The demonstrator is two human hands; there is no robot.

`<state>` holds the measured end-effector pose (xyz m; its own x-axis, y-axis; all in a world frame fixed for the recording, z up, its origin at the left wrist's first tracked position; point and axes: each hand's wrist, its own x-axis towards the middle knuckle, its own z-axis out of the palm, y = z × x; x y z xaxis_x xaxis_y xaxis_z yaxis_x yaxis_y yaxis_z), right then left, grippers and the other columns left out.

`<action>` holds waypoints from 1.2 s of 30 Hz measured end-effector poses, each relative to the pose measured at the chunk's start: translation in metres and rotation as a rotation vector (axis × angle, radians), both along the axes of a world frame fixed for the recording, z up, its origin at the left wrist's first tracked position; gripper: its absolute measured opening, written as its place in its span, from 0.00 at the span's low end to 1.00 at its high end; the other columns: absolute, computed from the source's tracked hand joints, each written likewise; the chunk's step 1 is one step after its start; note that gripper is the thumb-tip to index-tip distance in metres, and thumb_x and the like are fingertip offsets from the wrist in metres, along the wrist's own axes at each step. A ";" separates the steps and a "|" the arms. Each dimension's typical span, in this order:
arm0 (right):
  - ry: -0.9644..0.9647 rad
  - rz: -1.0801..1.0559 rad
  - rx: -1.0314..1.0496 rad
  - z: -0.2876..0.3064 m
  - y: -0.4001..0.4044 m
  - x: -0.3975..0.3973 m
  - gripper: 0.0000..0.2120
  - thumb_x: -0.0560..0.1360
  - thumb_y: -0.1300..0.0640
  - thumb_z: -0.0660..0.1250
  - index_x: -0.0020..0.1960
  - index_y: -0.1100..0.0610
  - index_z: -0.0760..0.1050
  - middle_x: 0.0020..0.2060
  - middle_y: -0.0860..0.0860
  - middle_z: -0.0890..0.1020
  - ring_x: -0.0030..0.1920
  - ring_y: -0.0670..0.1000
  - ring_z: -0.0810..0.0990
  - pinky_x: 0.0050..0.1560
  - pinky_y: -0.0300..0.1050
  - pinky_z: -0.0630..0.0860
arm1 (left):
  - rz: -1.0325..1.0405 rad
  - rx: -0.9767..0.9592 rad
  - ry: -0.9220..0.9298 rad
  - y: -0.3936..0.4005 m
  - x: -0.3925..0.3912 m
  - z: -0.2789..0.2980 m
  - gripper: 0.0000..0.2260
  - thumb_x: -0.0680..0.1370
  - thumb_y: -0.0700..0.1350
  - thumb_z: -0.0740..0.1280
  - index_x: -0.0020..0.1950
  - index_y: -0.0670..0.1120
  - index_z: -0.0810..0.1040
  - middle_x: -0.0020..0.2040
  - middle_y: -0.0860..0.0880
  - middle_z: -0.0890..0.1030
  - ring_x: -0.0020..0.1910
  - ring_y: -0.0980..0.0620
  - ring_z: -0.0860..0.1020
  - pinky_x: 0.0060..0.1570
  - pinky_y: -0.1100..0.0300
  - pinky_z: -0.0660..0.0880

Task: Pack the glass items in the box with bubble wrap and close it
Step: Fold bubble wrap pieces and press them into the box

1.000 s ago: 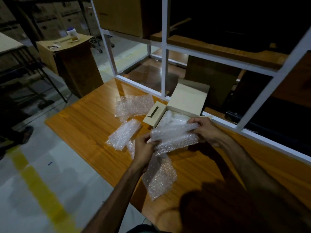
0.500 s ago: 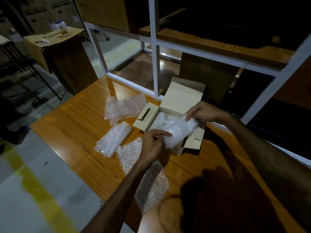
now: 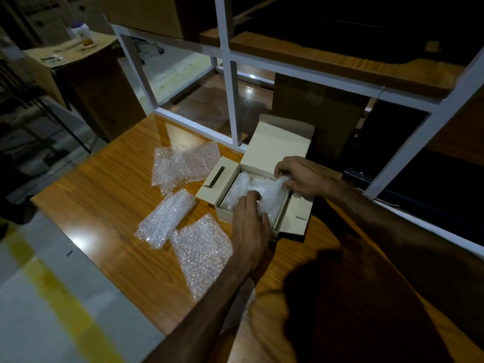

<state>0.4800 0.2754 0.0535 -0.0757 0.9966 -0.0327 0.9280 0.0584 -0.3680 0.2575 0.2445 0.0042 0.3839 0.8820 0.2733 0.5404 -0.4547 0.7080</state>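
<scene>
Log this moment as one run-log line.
left hand presses wrapped bundle into box | right hand pinches bundle's far end | lid open | rolled wrap on table

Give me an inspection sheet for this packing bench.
Surface: wooden table, glossy, dim light.
Job's things: box open, lid up; wrapped bundle inside it.
Clutter: flat bubble wrap left of box; rolled bundle; another sheet near table edge.
Hands: left hand presses bundle down; right hand pinches its far end.
Cables: nothing seen.
Surroundings: white frame behind box; side stand with a bottle.
</scene>
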 end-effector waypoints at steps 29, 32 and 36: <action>-0.303 0.286 -0.249 -0.002 -0.022 0.004 0.25 0.77 0.58 0.61 0.71 0.47 0.81 0.72 0.44 0.79 0.72 0.46 0.76 0.69 0.46 0.72 | -0.081 0.095 0.592 -0.018 0.013 0.013 0.06 0.75 0.45 0.63 0.43 0.48 0.79 0.39 0.48 0.82 0.55 0.43 0.71 0.48 0.48 0.57; -0.293 0.249 -0.313 -0.005 -0.021 0.000 0.23 0.78 0.58 0.61 0.71 0.47 0.81 0.72 0.44 0.79 0.73 0.48 0.76 0.75 0.51 0.68 | -0.118 0.077 0.622 -0.018 0.016 0.017 0.08 0.75 0.46 0.63 0.45 0.46 0.81 0.42 0.47 0.84 0.60 0.42 0.71 0.55 0.46 0.61; -0.331 0.259 -0.423 -0.002 -0.022 -0.007 0.23 0.83 0.59 0.59 0.76 0.51 0.76 0.78 0.48 0.73 0.78 0.51 0.69 0.82 0.55 0.58 | -0.114 0.035 0.739 -0.012 0.018 0.023 0.06 0.76 0.47 0.67 0.48 0.48 0.82 0.45 0.46 0.85 0.64 0.42 0.70 0.60 0.45 0.58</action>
